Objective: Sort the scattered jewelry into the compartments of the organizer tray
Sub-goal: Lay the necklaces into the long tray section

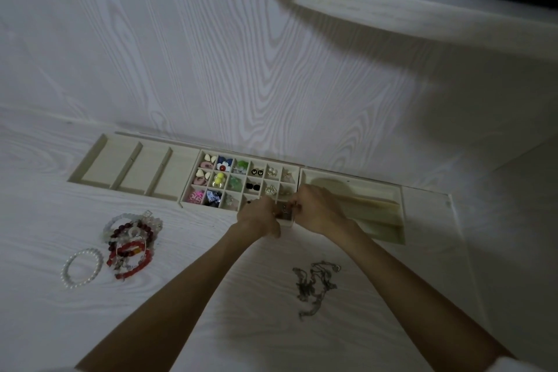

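Both hands meet over the near-right cells of the small-cell tray (193,181), likely to seat a tiny piece. Left hand (259,214) and right hand (317,210) pinch something small; what it is, can't tell. Cells hold earrings. Long-slot tray (90,160) empty; bracelets (133,238) and chain necklaces (314,284) unsorted on table (211,266).

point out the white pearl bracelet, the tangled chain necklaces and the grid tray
white pearl bead bracelet (65,269): head view, left arc of beads
tangled silver chain necklaces (314,284): head view, middle of tangle
cream grid organizer tray (189,181): head view, left wall
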Demonstrator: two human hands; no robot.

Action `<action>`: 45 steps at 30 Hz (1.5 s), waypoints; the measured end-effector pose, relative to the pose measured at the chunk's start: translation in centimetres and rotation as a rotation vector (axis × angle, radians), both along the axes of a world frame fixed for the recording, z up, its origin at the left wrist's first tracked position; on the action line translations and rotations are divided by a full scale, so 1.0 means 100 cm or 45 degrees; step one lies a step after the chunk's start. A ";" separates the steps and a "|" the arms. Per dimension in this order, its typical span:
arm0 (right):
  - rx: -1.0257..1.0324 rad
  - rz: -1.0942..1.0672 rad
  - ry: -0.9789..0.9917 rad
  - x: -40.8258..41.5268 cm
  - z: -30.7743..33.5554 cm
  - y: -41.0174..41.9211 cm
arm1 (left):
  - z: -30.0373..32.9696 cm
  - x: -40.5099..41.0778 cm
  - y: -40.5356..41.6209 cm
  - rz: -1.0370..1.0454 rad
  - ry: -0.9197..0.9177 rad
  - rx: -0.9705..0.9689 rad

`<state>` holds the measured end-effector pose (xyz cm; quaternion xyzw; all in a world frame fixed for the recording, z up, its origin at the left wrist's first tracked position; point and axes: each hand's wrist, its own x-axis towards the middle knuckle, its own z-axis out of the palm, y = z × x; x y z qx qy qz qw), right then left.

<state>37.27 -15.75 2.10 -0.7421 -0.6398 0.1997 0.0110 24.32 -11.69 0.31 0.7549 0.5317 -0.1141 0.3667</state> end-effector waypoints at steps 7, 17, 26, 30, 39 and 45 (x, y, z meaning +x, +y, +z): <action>-0.129 0.045 -0.079 -0.002 0.003 0.008 | 0.004 -0.001 0.001 -0.099 0.008 0.030; -0.085 0.109 -0.217 -0.013 0.009 0.016 | 0.018 0.004 -0.004 -0.263 0.165 0.347; 0.023 -0.083 -0.029 -0.003 -0.001 0.007 | 0.009 -0.003 -0.004 -0.123 -0.014 0.120; 0.102 -0.126 0.017 -0.007 -0.003 0.001 | 0.008 -0.003 -0.007 -0.087 -0.069 0.099; 0.090 0.363 -0.246 0.003 0.006 -0.015 | 0.005 -0.009 -0.003 -0.048 -0.154 -0.027; 0.061 0.305 -0.204 0.006 0.006 0.000 | 0.008 -0.003 -0.005 -0.038 -0.063 -0.059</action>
